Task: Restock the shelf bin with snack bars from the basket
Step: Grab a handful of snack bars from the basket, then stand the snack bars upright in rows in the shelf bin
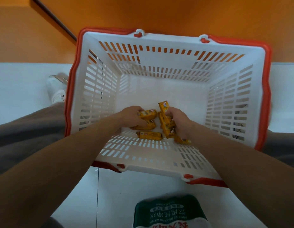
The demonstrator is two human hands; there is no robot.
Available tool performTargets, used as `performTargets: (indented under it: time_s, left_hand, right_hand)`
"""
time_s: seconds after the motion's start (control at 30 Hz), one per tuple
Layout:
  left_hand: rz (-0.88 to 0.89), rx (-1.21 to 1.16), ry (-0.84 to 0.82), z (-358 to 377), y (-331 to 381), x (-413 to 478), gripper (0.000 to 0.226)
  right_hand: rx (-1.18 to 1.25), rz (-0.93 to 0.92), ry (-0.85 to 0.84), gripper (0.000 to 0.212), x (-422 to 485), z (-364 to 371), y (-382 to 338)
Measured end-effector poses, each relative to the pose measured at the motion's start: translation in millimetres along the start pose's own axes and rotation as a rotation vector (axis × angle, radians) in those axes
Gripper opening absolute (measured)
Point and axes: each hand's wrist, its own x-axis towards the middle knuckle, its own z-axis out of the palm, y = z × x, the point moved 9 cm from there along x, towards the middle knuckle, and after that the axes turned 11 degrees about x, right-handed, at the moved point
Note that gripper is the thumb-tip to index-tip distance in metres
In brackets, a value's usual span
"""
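Observation:
A white slotted basket [159, 45] with a red rim stands on the floor in front of me. Several yellow-wrapped snack bars lie at its near bottom. My left hand [131, 116] is deep in the basket, fingers curled round a couple of snack bars [147, 114]. My right hand [180, 120] grips a bunch of snack bars [165, 119], one sticking up past the fingers. A loose snack bar [149, 135] lies between the wrists, and another bar [182, 141] peeks out below my right wrist. The shelf bin is out of view.
An orange wall or cabinet front [159, 12] rises behind the basket. A white shoe [56, 88] and grey trouser legs [26, 124] flank the basket on the pale floor. A green-labelled water pack [169, 211] lies at the bottom edge.

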Motion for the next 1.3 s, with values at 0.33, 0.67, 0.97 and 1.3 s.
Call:
performTargets:
  time_s: [0.33,0.67,0.97,1.3]
  left_hand:
    - [-0.019,-0.468,0.314,-82,60,-88,0.054]
    - [0.318,-0.885,0.574,-170,149,-254,0.035]
    - [0.474,-0.82,0.686,-193,233,-308,0.021]
    - [0.456,-0.846,0.638,-224,247,-297,0.043]
  right_hand:
    - [-0.018,-0.299,-0.06,0.032,-77,44,-87]
    - [0.122,-0.573,-0.227,0.012,-271,69,-185]
    - [0.302,-0.777,-0.384,0.025,-383,68,-246]
    - [0.366,-0.825,-0.361,0.029,-362,78,-273]
